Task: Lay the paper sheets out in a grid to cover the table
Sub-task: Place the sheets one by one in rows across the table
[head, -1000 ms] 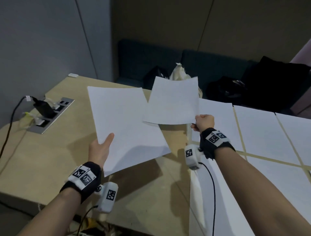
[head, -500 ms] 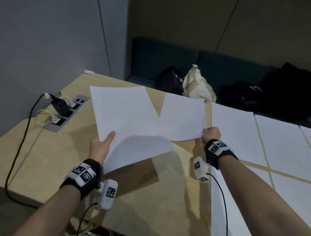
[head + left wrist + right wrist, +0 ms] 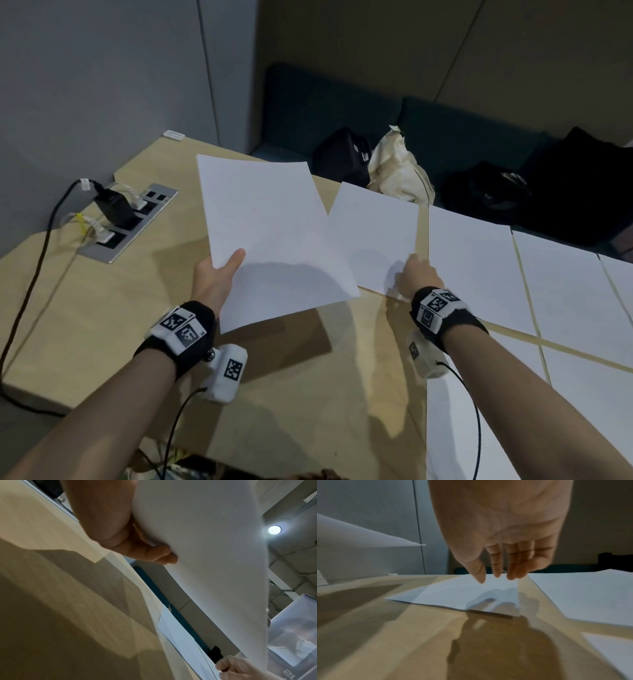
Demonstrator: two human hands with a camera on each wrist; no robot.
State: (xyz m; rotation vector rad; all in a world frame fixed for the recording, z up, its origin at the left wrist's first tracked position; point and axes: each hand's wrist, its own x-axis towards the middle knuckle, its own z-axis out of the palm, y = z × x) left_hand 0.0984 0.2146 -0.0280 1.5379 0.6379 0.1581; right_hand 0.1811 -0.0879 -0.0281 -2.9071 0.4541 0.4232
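My left hand (image 3: 219,277) holds a stack of white paper sheets (image 3: 270,236) above the wooden table (image 3: 113,308), thumb on top and fingers (image 3: 154,553) curled beneath the stack (image 3: 205,547). A single sheet (image 3: 373,240) lies flat on the table, slightly askew, left of the laid sheets (image 3: 476,263). My right hand (image 3: 416,275) hovers over that sheet's near right corner with straight fingers (image 3: 513,566) pointing down at the sheet (image 3: 462,595); whether the fingertips touch the paper is unclear.
A metal power socket panel (image 3: 126,222) with plugs and a black cable (image 3: 30,291) sits at the table's left. Dark bags (image 3: 342,161) and a cream cloth bag (image 3: 397,171) lie on the bench behind. More laid sheets (image 3: 575,294) stretch to the right.
My right hand lowered the single sheet from the air onto the table beside the laid row and let go of it. The left hand kept the stack raised.
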